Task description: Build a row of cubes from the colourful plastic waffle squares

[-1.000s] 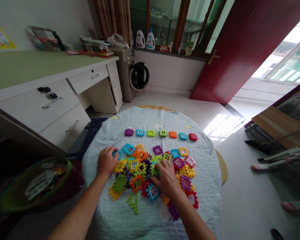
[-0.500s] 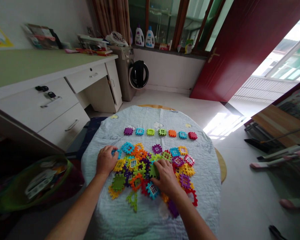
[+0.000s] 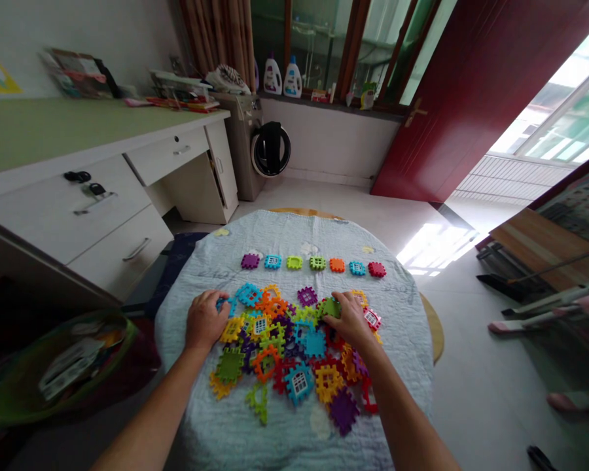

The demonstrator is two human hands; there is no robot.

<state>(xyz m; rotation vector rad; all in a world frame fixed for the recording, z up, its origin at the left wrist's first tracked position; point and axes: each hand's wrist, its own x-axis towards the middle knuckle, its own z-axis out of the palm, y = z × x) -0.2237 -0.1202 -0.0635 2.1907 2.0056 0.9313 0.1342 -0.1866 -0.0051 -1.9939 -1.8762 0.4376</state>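
My right hand (image 3: pixel 351 319) pinches a green interlocking block (image 3: pixel 330 307) over the right part of a pile of such toy blocks. At the pile's left edge, my left hand (image 3: pixel 206 320) has its fingers closed around a blue interlocking block (image 3: pixel 232 305), partly hidden by the fingertips. Between the hands lie mixed notched blocks, among them a blue square (image 3: pixel 315 343), an orange frame (image 3: pixel 266 363) and a blue window piece (image 3: pixel 299 383). Nearer me are a purple square (image 3: pixel 344 411) and a green triangular frame (image 3: pixel 258 401).
Beyond the pile, several blocks form a spaced row, from a purple one (image 3: pixel 250 261) to a red one (image 3: pixel 377 269). A pale cloth (image 3: pixel 211 425) covers the round table. A desk (image 3: pixel 103 140) and an open bag (image 3: pixel 78 366) stand left; a person's feet (image 3: pixel 500 327) show right.
My right hand has moved right and slightly away from me with the green block, uncovering blue pieces mid-pile. My left hand stays at the same blue block. The view has shifted slightly.
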